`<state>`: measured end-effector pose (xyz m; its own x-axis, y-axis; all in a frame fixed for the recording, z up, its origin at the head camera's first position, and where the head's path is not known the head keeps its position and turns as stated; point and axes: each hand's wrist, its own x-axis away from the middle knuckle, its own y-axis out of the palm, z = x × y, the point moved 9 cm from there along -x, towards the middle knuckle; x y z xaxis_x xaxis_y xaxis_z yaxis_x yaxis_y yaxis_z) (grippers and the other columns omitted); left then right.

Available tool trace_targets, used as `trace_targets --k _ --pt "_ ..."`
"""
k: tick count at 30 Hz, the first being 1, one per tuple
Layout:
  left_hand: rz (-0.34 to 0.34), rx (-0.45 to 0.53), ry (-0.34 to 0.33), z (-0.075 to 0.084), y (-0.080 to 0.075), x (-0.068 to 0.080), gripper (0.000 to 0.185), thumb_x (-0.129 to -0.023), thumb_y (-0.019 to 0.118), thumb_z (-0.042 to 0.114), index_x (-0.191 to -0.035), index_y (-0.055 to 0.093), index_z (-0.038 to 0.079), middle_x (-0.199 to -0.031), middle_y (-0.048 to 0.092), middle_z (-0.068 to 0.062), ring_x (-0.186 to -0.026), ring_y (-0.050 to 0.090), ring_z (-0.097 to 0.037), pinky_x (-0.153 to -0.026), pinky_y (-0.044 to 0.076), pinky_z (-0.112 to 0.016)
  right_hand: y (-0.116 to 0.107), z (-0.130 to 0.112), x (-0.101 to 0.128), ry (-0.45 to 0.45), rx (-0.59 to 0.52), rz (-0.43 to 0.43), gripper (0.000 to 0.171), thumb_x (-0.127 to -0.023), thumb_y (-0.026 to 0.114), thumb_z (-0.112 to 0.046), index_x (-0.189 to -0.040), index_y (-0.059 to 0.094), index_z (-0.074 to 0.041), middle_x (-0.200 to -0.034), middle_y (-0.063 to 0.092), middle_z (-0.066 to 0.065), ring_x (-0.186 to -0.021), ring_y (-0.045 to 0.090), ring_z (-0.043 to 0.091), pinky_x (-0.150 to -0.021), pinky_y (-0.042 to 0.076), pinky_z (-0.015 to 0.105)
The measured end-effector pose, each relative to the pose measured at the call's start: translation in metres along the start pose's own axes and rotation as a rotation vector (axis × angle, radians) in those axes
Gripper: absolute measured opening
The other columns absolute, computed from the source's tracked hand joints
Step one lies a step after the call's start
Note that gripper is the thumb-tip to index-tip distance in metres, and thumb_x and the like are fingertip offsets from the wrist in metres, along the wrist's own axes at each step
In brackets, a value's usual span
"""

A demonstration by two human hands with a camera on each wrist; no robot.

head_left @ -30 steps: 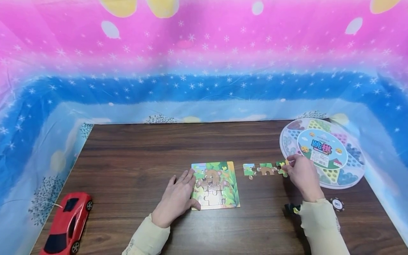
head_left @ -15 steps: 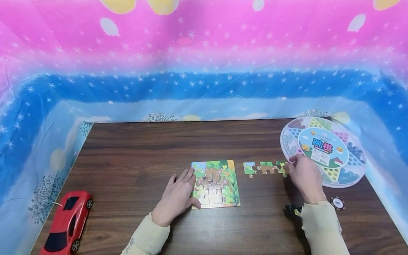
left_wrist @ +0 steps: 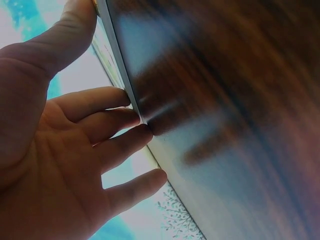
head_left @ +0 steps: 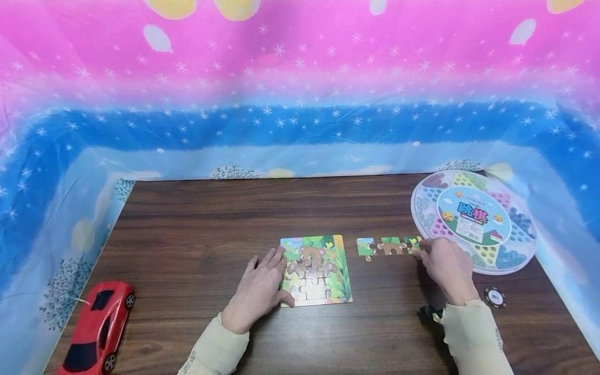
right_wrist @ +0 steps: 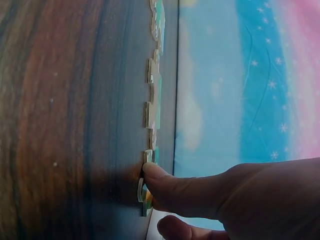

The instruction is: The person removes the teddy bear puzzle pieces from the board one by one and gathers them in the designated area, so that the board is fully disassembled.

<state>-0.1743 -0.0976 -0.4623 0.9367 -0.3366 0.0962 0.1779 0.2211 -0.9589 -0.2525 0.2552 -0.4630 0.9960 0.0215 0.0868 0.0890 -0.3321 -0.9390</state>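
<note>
Both hands stayed put: right hand [head_left: 446, 266] pinching puzzle piece [head_left: 413, 245].

Dark wooden table [head_left: 197, 219]; starry pink-blue backdrop [head_left: 300, 94]

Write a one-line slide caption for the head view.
Left hand rests on the puzzle board; right hand touches the last of three loose pieces.

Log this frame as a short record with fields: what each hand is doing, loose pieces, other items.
left hand: flat, fingers on the puzzle board left edge
right hand: fingertip on the rightmost of the loose pieces
loose pieces: three in a row, right of the board
table: dark wood
other items: red toy car, round game box, poker chip
</note>
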Motion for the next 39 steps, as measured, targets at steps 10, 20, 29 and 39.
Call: trace_targets --k 10,20,29,39 --pt "-0.016 -0.001 -0.009 0.0 0.001 0.0 0.095 -0.063 0.079 0.05 -0.137 0.052 -0.004 -0.15 0.038 -0.02 -0.138 0.037 -0.035 -0.106 0.03 -0.062 -0.002 -0.002 0.003 -0.009 0.006 0.022 0.032 -0.088 0.072 -0.031 -0.102 0.074 -0.003 -0.063 0.06 0.001 -0.057 0.048 0.021 -0.046 0.034 0.033" --pt "-0.038 -0.002 -0.023 -0.001 0.003 -0.001 0.096 -0.065 0.079 0.051 -0.138 0.051 -0.003 -0.151 0.037 -0.019 -0.139 0.036 -0.034 -0.107 0.029 -0.061 -0.003 -0.016 0.006 0.012 0.003 0.074 0.039 -0.087 0.071 -0.04 -0.095 0.072 -0.001 -0.056 0.052 0.003 -0.052 0.045 0.02 -0.043 0.032 0.033" --pt "-0.041 0.01 -0.031 -0.002 0.001 -0.002 0.096 -0.064 0.079 0.05 -0.138 0.05 -0.004 -0.151 0.036 -0.019 -0.139 0.034 -0.034 -0.107 0.029 -0.06 0.018 -0.081 0.012 -0.131 -0.001 0.062 0.042 -0.09 0.068 -0.038 -0.113 0.069 -0.004 -0.098 0.07 0.014 -0.077 0.065 0.027 -0.057 0.05 0.046" --pt "-0.038 0.017 -0.023 -0.002 0.002 -0.002 0.096 -0.064 0.081 0.049 -0.138 0.05 -0.004 -0.15 0.038 -0.02 -0.139 0.035 -0.035 -0.106 0.03 -0.061 0.053 -0.152 0.026 -0.365 -0.074 -0.026 0.046 -0.089 0.07 -0.039 -0.121 0.065 -0.007 -0.091 0.059 0.002 -0.069 0.053 0.014 -0.056 0.047 0.034"
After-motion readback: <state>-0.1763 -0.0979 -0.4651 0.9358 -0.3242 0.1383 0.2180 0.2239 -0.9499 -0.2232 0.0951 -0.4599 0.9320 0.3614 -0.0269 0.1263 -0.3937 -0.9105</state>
